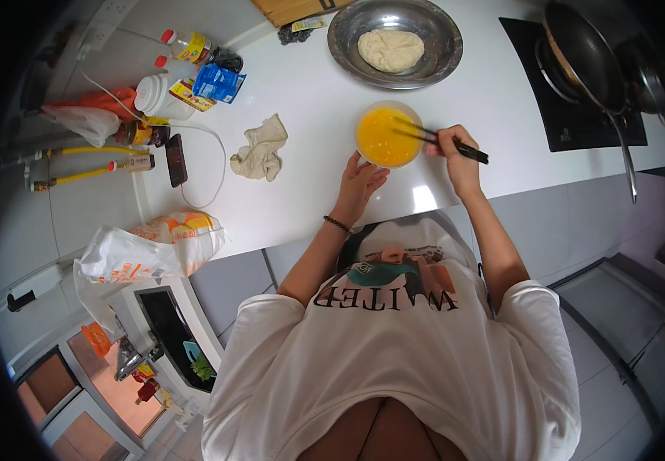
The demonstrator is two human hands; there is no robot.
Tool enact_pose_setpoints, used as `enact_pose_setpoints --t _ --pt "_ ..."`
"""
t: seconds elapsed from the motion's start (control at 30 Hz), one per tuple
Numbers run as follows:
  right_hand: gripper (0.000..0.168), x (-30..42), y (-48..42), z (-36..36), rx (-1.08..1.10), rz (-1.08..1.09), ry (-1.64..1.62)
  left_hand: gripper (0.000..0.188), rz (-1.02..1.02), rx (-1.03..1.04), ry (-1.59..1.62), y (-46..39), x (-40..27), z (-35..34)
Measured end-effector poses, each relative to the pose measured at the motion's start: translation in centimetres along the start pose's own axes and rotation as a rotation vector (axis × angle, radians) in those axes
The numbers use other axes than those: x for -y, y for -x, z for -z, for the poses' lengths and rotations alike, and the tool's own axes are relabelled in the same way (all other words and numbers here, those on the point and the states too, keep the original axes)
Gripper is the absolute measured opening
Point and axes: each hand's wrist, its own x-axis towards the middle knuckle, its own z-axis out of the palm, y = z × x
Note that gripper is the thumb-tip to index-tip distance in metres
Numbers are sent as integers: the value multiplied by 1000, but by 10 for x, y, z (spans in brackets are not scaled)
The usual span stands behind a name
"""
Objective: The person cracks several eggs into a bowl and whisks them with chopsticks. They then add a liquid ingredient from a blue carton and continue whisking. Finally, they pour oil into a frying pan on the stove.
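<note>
A small bowl (359, 154) on the white counter holds beaten egg (387, 138), bright yellow with some bubbles on top. My left hand (360, 184) rests against the bowl's near left side, fingers and thumb about its wall. In my right hand (459, 158) is a pair of black chopsticks (424, 132), their tips dipped in the egg. Just beyond the bowl stands a wide metal basin (338, 63) with a lump of pale dough (391, 50) in it.
A crumpled cloth (260, 148) and a phone (176, 160) on a white cable lie to the left. Bottles and packets (220, 82) crowd the wall. A plastic flour bag (182, 242) sits at the left front edge. On the right, a frying pan (589, 57) rests on a black hob (574, 129).
</note>
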Motion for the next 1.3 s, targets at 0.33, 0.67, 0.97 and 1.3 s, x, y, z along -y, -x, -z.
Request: enact_pose_setpoints --t 0.33,0.67,0.97,1.3 --pt "14 6 -7 4 89 -121 -104 57 -5 -14 18 -1 2 1" --pt "10 31 -2 5 241 10 426 54 -8 -32 -3 -2 2 -1" --pt "9 34 5 5 195 -212 62 53 21 -49 -29 -2 2 -1" --pt "10 10 -7 4 129 -62 77 55 14 -39 11 0 0 -1"
